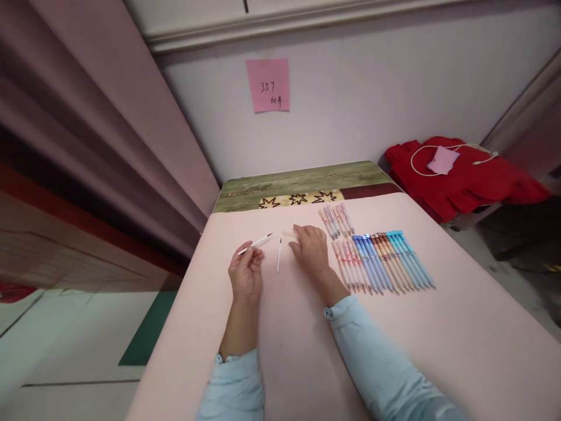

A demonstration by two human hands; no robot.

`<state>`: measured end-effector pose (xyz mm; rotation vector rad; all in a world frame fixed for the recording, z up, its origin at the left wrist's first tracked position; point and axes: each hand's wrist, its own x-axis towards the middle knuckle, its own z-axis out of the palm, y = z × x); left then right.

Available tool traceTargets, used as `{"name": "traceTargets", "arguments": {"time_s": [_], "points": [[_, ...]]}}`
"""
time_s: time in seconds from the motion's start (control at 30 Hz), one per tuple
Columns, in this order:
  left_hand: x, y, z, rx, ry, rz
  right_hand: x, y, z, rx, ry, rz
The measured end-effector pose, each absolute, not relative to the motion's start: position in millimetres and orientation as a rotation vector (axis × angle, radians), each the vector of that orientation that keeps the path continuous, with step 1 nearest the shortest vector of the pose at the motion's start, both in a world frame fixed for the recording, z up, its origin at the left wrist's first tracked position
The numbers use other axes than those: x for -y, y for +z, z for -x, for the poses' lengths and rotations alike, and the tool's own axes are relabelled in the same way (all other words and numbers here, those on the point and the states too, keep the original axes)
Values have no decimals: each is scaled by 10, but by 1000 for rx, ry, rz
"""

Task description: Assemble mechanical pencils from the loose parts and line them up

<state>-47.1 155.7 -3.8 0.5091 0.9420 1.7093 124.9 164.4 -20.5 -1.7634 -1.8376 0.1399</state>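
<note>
My left hand [246, 272] is closed round a thin white pen refill [256, 242], whose dark tip points up and to the right. A second white refill [279, 256] lies on the table between my hands, dark end away from me. My right hand [310, 248] is low over the table, its fingers closed at a pale, see-through tube [289, 234] that looks like a pen barrel. Most of that tube is hidden by the fingers. Beside this hand lie rows of pens: pinkish ones [350, 266], blue ones [372, 263], brown-topped ones [390, 260] and light-blue ones [412, 260].
A smaller group of pale pens [336, 222] lies behind the rows. Pink cloth [302, 351] covers the table, with a green patterned strip [245, 190] at its far edge. A red cloth [473, 187] with a white cable is at right; a curtain [131, 117] hangs at left.
</note>
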Motion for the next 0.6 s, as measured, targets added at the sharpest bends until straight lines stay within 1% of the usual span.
{"name": "traceTargets", "arguments": {"time_s": [0.1,0.3,0.6], "points": [[-1562,-36,468,-932,1704,-516,-1635,-180,-1241,1836,119,1772],[-1549,-4,442,-983,1717,-528,-1624,-177,-1212,1894,224,1829],[-1563,-29,452,-1130,1721,-501,-1600,-134,-1188,1872,209,1851]]}}
